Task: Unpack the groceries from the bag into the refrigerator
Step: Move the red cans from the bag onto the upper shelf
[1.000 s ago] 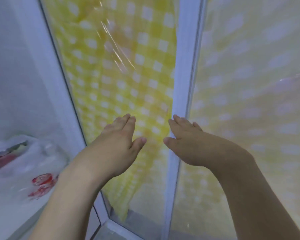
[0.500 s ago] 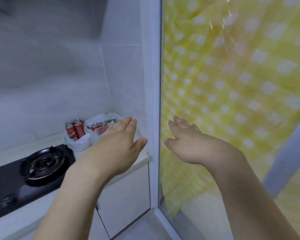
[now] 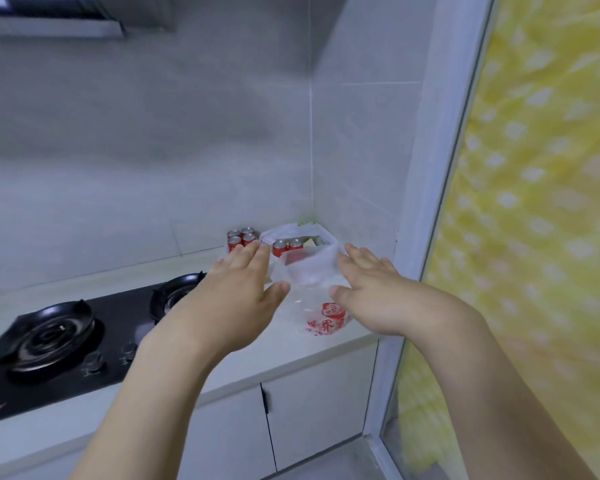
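A white plastic grocery bag [image 3: 309, 268] with red print stands open in the counter's corner by the tiled wall. Red cans [image 3: 286, 247] and a pale packet show inside it. More red cans [image 3: 241, 238] stand on the counter just left of the bag. My left hand [image 3: 238, 296] is held out with straight fingers in front of the bag's left side. My right hand [image 3: 371, 289] is held out the same way in front of its right side. Neither hand holds anything. No refrigerator is in view.
A black gas hob [image 3: 49, 344] with two burners fills the left of the white counter [image 3: 291, 351]. White cabinet doors [image 3: 312, 407] lie below. A glass door with a white frame [image 3: 426, 202] and a yellow patterned curtain [image 3: 541, 202] stands on the right. A range hood [image 3: 59, 15] hangs above.
The view has swung left from the curtained glass door to the counter. The bag and cans have come to the middle. Both hands stay outstretched and empty, now in front of the bag.
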`<control>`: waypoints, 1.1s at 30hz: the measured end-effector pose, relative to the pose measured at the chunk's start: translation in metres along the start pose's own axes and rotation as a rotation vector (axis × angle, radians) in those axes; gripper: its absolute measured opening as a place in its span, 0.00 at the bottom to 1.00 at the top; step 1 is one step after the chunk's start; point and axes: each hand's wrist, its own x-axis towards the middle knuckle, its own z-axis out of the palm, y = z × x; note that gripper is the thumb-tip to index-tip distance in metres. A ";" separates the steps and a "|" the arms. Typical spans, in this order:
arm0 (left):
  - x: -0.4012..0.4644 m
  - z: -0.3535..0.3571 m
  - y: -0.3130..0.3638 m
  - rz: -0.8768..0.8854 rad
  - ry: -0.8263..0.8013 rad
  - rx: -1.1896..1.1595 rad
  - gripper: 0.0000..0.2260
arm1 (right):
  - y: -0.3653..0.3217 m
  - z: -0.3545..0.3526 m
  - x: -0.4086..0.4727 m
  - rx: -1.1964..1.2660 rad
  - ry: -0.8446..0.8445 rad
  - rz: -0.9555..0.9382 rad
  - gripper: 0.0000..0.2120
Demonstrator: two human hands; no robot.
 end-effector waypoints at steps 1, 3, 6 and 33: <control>0.004 0.000 -0.006 -0.007 -0.007 0.000 0.29 | -0.003 0.001 0.007 -0.003 -0.006 -0.010 0.29; 0.015 0.002 -0.016 -0.019 -0.016 -0.006 0.29 | -0.008 0.003 0.024 -0.009 -0.014 -0.027 0.29; 0.034 0.007 -0.025 -0.033 -0.040 -0.017 0.29 | -0.007 0.005 0.053 -0.013 -0.024 -0.041 0.29; 0.235 0.028 -0.131 -0.295 -0.005 -0.074 0.28 | -0.012 0.009 0.346 -0.038 -0.172 -0.257 0.30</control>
